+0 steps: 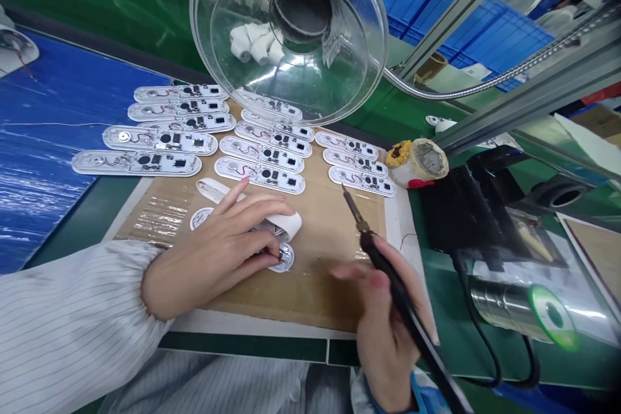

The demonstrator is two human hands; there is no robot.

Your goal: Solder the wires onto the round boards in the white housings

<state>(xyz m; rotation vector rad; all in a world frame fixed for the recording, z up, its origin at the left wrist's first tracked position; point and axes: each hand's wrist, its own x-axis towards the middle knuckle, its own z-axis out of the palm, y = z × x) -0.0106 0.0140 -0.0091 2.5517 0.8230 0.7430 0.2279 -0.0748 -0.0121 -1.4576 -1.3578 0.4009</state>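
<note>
Soldering iron [388, 272]: 1, in right hand [383, 317], fingers wrapped round it, tip up-left. Left hand [213, 252]: fingers closed on white casing [286, 223]. Circuit boards [262, 174]: approx. 14, long axes left-right.

Circuit boards [262, 154] in rows behind left hand [213, 252], soldering iron [388, 272] right

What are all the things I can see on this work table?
Circuit strips: about thirteen, white, rows at the board's far side.
Cardboard board: one, brown, under the hands.
Clear dome: one, see-through, overhead.
Sponge holder: one, yellowish, right of the strips.
Blue crates: several, far right.
White piece: one, under the left hand.
Soldering iron: one, black.
Left hand: pressing the white piece.
Right hand: holding the soldering iron.
</note>
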